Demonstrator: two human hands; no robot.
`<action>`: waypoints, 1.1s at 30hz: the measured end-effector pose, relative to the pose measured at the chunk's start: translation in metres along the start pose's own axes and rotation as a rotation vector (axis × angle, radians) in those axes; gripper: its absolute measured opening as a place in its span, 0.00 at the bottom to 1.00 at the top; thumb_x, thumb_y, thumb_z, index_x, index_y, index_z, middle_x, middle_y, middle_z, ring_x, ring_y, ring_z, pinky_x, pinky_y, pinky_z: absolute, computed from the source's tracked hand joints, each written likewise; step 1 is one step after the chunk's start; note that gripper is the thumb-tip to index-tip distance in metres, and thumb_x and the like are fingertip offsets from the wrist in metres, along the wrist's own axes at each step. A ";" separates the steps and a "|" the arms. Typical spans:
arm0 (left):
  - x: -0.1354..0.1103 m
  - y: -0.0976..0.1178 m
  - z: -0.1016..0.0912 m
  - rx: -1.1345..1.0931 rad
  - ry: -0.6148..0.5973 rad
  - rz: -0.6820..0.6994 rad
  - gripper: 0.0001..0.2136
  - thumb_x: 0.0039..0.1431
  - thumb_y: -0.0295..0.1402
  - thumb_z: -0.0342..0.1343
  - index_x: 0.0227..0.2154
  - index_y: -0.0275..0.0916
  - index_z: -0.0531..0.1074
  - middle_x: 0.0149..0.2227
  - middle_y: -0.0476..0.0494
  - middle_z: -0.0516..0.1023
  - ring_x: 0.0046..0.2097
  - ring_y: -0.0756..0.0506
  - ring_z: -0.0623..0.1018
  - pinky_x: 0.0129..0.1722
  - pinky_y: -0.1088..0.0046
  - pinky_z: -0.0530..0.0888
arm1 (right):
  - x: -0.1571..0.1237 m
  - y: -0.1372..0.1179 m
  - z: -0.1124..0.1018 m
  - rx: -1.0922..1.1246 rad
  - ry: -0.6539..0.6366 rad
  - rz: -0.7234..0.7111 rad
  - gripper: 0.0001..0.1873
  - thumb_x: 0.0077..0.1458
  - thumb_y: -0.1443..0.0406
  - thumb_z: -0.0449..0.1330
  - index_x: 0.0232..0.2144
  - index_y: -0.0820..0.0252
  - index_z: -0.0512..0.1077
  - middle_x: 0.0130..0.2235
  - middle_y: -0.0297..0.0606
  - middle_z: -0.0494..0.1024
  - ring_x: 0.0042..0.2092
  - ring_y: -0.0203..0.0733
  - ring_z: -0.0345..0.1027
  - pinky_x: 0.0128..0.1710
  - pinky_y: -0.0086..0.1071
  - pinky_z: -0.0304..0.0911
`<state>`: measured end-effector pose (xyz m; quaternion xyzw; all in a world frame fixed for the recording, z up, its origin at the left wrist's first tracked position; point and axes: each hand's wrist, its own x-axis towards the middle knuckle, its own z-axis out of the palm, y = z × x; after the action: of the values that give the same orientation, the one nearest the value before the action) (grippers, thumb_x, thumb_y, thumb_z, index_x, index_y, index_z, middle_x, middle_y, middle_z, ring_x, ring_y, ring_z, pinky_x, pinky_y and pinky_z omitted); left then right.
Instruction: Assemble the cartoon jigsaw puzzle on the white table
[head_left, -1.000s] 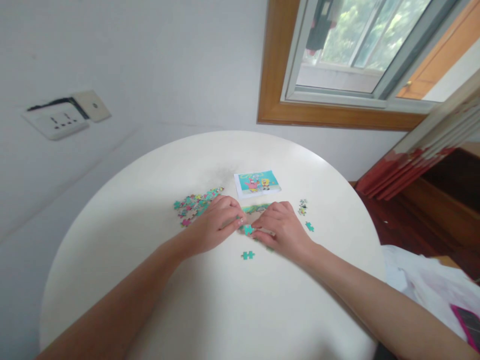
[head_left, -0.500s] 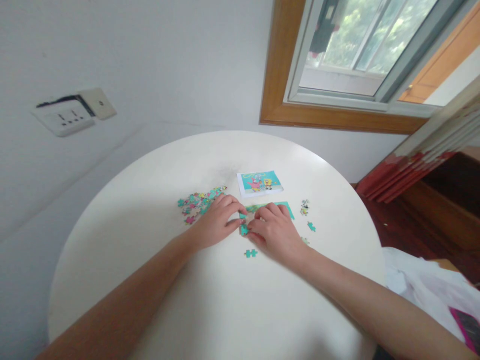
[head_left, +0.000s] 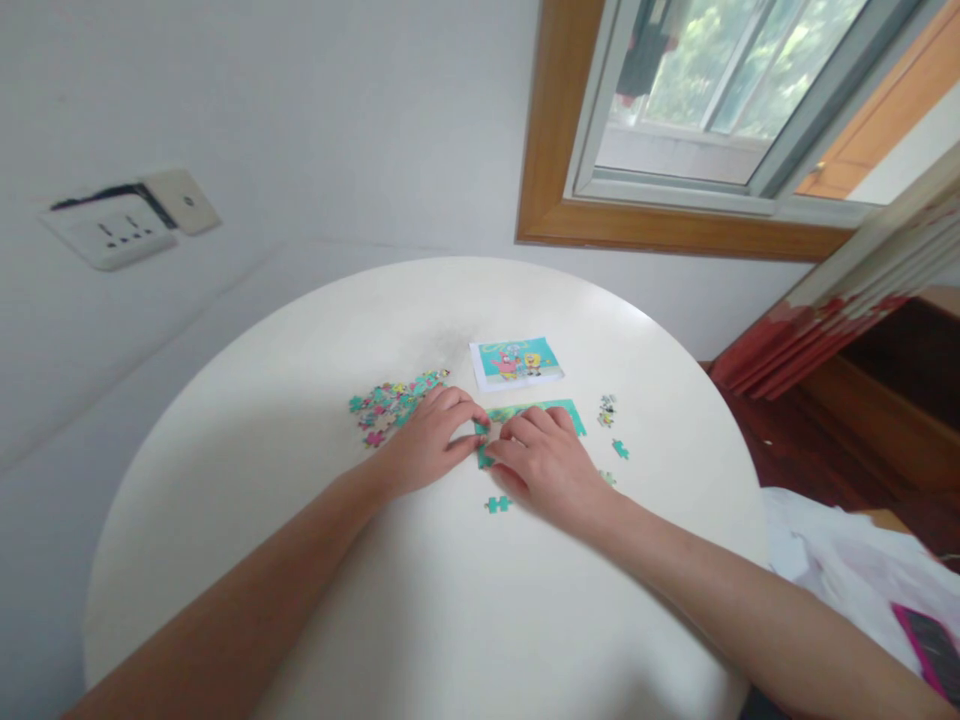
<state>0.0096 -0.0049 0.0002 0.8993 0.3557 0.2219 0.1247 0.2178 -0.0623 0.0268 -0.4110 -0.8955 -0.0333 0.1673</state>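
Both my hands rest on a round white table (head_left: 420, 620) over a partly joined teal jigsaw (head_left: 559, 410). My left hand (head_left: 431, 440) has its fingers curled, fingertips pressing a teal piece at the jigsaw's left edge. My right hand (head_left: 551, 465) lies over the jigsaw's lower part, fingers bent and pressed down at the same spot. A heap of loose pieces (head_left: 386, 405) lies just left of my left hand. One teal piece (head_left: 496, 504) sits below my hands. A cartoon picture card (head_left: 516, 362) lies beyond the jigsaw.
A few loose pieces (head_left: 609, 412) lie right of the jigsaw. A wall socket (head_left: 112, 230) is at the far left and a wood-framed window (head_left: 675, 150) at the back right. White cloth and a pink-edged phone (head_left: 926, 645) lie at the lower right.
My right hand has slid slightly left, uncovering the jigsaw's teal right end. Both hands' fingertips have closed in on the piece at the left edge.
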 end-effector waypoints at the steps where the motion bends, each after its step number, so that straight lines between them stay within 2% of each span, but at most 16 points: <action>1: 0.000 -0.001 0.000 0.000 -0.002 0.001 0.07 0.62 0.30 0.52 0.41 0.41 0.71 0.43 0.44 0.70 0.49 0.42 0.68 0.52 0.62 0.63 | -0.001 0.001 0.000 0.001 -0.001 -0.016 0.07 0.62 0.63 0.57 0.38 0.54 0.76 0.39 0.38 0.76 0.44 0.44 0.60 0.42 0.41 0.47; 9: 0.000 -0.002 0.000 -0.007 -0.007 0.001 0.07 0.62 0.32 0.52 0.42 0.42 0.71 0.43 0.45 0.70 0.49 0.42 0.68 0.53 0.62 0.63 | -0.005 0.006 -0.001 0.055 -0.047 -0.034 0.08 0.62 0.65 0.57 0.36 0.51 0.78 0.41 0.37 0.75 0.45 0.44 0.60 0.43 0.41 0.47; 16: 0.000 0.000 -0.003 -0.038 -0.024 -0.011 0.09 0.60 0.37 0.56 0.43 0.42 0.71 0.43 0.44 0.70 0.49 0.42 0.69 0.52 0.62 0.64 | -0.006 0.003 -0.004 0.013 -0.095 -0.039 0.10 0.62 0.65 0.57 0.42 0.50 0.77 0.39 0.39 0.73 0.44 0.45 0.59 0.42 0.41 0.47; 26: 0.000 -0.009 0.002 -0.028 0.009 0.007 0.11 0.59 0.38 0.56 0.43 0.42 0.72 0.43 0.45 0.71 0.48 0.42 0.69 0.52 0.63 0.64 | -0.010 0.001 -0.009 0.051 -0.075 -0.055 0.10 0.61 0.66 0.57 0.42 0.51 0.76 0.44 0.39 0.74 0.47 0.45 0.60 0.45 0.41 0.49; 29: 0.000 -0.011 0.003 -0.023 0.004 0.008 0.10 0.60 0.38 0.56 0.43 0.42 0.71 0.44 0.45 0.71 0.49 0.42 0.69 0.52 0.63 0.65 | -0.007 0.014 -0.022 0.108 0.008 0.006 0.11 0.60 0.66 0.57 0.43 0.51 0.76 0.43 0.39 0.75 0.46 0.45 0.63 0.45 0.40 0.52; 32: -0.001 -0.012 0.003 -0.022 -0.006 0.006 0.10 0.60 0.37 0.56 0.44 0.42 0.71 0.45 0.44 0.71 0.49 0.42 0.69 0.52 0.62 0.64 | -0.013 0.048 -0.044 0.194 0.108 0.203 0.12 0.59 0.69 0.57 0.44 0.55 0.76 0.42 0.41 0.76 0.44 0.43 0.66 0.43 0.37 0.57; 33: -0.001 -0.012 0.003 -0.024 -0.008 0.005 0.11 0.60 0.37 0.56 0.44 0.42 0.71 0.45 0.43 0.70 0.49 0.42 0.69 0.52 0.62 0.64 | -0.018 0.062 -0.051 0.244 0.099 0.269 0.11 0.59 0.69 0.57 0.42 0.56 0.76 0.41 0.40 0.77 0.42 0.42 0.68 0.42 0.35 0.59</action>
<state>0.0031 0.0027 -0.0080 0.8996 0.3501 0.2227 0.1362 0.2892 -0.0447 0.0641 -0.5016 -0.8206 0.0779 0.2627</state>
